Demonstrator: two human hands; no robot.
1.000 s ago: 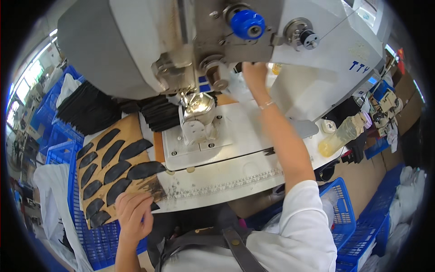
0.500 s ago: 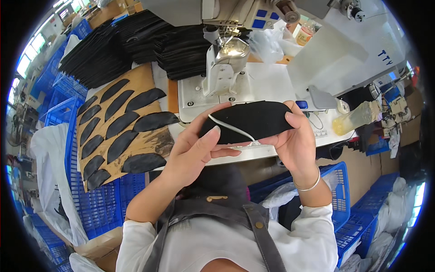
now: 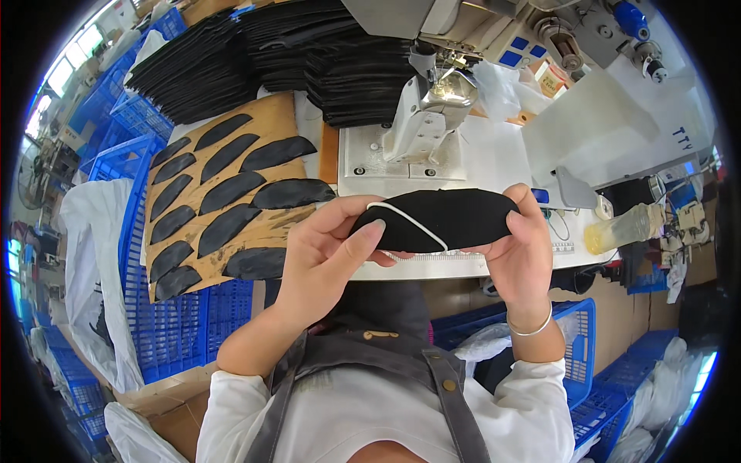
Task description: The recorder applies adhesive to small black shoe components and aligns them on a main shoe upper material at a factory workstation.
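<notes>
Between both hands I hold a black curved fabric piece (image 3: 463, 220), crossed near its left end by a thin white cord or piping line. My left hand (image 3: 332, 247) pinches its left end, thumb on the near face. At the right end, my right hand (image 3: 525, 239) grips it between thumb and fingers. Just beyond the piece stands a sewing machine (image 3: 424, 123) with its light on. To the left, several similar dark curved pieces (image 3: 231, 193) lie in rows on a brown board (image 3: 289, 116).
Tall stacks of black flat pieces (image 3: 355, 77) stand behind the board. Blue crates (image 3: 166, 332) sit at the left, and another blue crate (image 3: 587, 332) is at the lower right. A clear container with yellowish contents (image 3: 617, 235) lies on the white table's right side.
My view has shifted, so the board and machine appear farther right. Both hands keep their hold on the fabric piece, and its white line now looks straighter.
</notes>
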